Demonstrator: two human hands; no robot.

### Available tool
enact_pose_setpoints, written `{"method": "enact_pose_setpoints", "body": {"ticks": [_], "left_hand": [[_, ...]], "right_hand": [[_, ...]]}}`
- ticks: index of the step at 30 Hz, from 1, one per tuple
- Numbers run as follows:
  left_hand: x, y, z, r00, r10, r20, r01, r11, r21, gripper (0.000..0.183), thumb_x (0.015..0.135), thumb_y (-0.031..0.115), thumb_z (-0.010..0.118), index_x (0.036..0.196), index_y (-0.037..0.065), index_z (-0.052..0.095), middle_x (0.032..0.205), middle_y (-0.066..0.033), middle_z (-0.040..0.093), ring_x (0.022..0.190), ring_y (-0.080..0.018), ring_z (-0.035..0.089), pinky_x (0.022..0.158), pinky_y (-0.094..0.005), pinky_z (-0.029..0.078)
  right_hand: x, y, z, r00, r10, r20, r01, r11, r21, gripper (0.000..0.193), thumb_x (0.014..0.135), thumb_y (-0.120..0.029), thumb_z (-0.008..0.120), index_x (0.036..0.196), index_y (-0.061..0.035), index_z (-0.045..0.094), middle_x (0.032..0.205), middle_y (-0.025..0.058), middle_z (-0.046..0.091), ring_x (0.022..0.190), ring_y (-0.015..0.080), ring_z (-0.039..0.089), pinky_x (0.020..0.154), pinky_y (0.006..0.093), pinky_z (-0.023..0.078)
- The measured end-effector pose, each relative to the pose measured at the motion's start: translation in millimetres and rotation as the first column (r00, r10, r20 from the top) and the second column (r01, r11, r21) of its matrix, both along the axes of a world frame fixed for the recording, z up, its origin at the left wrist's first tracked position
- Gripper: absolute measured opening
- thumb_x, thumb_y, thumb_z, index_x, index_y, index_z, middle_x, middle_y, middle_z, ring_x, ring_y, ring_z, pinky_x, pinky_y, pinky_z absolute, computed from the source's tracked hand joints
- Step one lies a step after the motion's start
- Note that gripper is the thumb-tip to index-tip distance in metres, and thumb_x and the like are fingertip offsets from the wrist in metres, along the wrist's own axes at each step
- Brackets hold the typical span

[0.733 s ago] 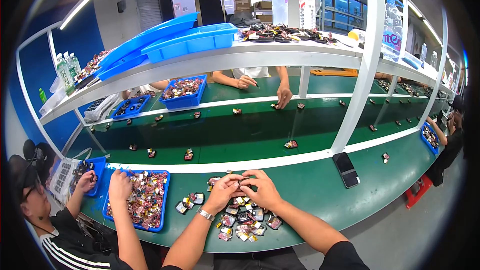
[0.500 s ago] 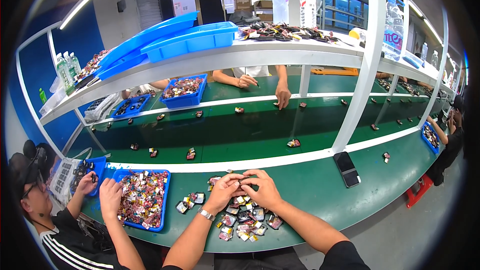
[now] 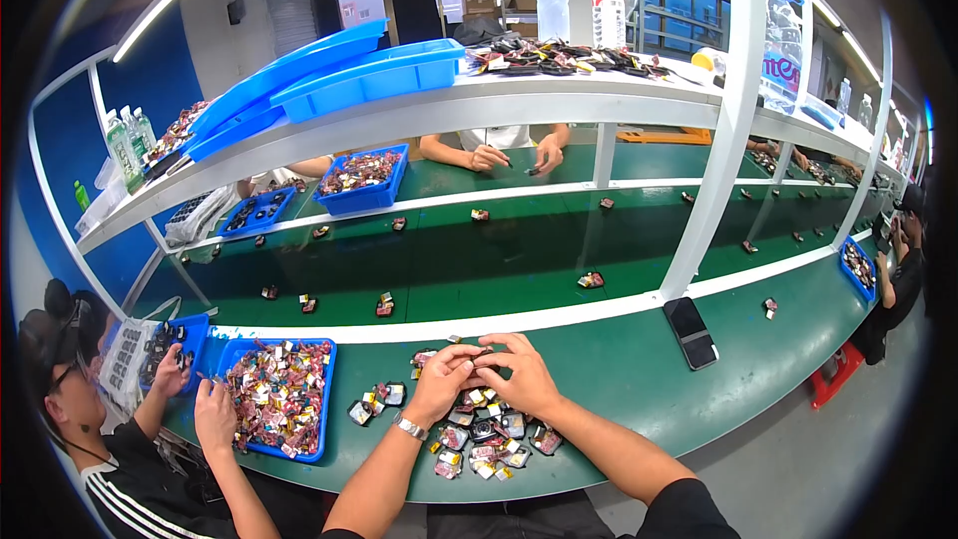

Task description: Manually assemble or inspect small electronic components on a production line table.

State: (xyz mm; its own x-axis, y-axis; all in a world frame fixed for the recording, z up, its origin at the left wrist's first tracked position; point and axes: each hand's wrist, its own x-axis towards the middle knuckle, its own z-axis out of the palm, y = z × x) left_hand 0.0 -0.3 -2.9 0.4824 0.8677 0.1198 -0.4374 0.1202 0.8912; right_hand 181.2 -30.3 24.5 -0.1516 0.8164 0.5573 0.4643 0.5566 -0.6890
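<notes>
My left hand (image 3: 445, 385) and my right hand (image 3: 521, 379) meet fingertip to fingertip above the green bench. Between them they pinch a small dark part (image 3: 483, 352), mostly covered by the fingers. Right below lies a pile of small electronic modules (image 3: 487, 451), with black housings, red wires and white and yellow tags. Several more modules (image 3: 376, 401) sit in a loose group left of my left wrist, and another module (image 3: 422, 359) lies just beyond that hand.
A blue tray (image 3: 328, 404) heaped with wired parts stands at left, beside a co-worker's hand (image 3: 215, 417). A phone (image 3: 690, 332) lies at right near a white post (image 3: 711, 160). Spaced modules (image 3: 591, 280) lie on the green belt (image 3: 479, 284). A shelf (image 3: 559, 110) crosses above.
My hands stay together at nearly the same spot. Modules on the belt have shifted slightly right. Across the belt, a person's hand has drawn back; the left co-worker's hands have come closer together.
</notes>
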Motion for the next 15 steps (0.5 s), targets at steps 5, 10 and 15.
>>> {"method": "enact_pose_setpoints", "body": {"ticks": [5, 10, 15], "left_hand": [[2.7, -2.6, 2.1, 0.998, 0.062, -0.010, -0.062, 0.998, 0.000, 0.024, 0.099, 0.001, 0.048, 0.122, -0.002, 0.053, 0.117, -0.0133, 0.063, 0.104, -0.0200, 0.065, 0.089, -0.0349, 0.058], [0.4, 0.7, 2.8, 0.995, 0.087, -0.051, -0.085, 0.996, 0.034, 0.025, 0.099, 0.001, 0.048, 0.123, -0.003, 0.053, 0.116, -0.0136, 0.064, 0.104, -0.0204, 0.065, 0.089, -0.0358, 0.059], [2.5, 0.2, 3.7, 0.998, 0.051, -0.021, -0.051, 0.998, -0.022, 0.027, 0.099, 0.001, 0.048, 0.125, -0.003, 0.051, 0.113, -0.0126, 0.064, 0.103, -0.0212, 0.065, 0.090, -0.0385, 0.058]], "right_hand": [[-2.3, -2.5, 6.7, 0.998, 0.064, -0.026, -0.064, 0.998, 0.026, 0.017, 0.081, -0.010, 0.069, 0.097, -0.0080, 0.072, 0.121, 0.0097, 0.062, 0.118, 0.0314, 0.053, 0.101, 0.0403, 0.044], [-2.3, -1.0, 1.2, 0.999, 0.035, -0.007, -0.035, 0.999, 0.035, 0.021, 0.083, -0.009, 0.066, 0.104, -0.0058, 0.069, 0.121, 0.0120, 0.061, 0.117, 0.0316, 0.054, 0.100, 0.0401, 0.045], [-4.8, 3.3, 3.1, 0.997, -0.039, -0.068, 0.047, 0.991, 0.122, 0.015, 0.079, -0.005, 0.070, 0.093, -0.0029, 0.067, 0.109, 0.0123, 0.064, 0.104, 0.0296, 0.062, 0.088, 0.0372, 0.051]]}}
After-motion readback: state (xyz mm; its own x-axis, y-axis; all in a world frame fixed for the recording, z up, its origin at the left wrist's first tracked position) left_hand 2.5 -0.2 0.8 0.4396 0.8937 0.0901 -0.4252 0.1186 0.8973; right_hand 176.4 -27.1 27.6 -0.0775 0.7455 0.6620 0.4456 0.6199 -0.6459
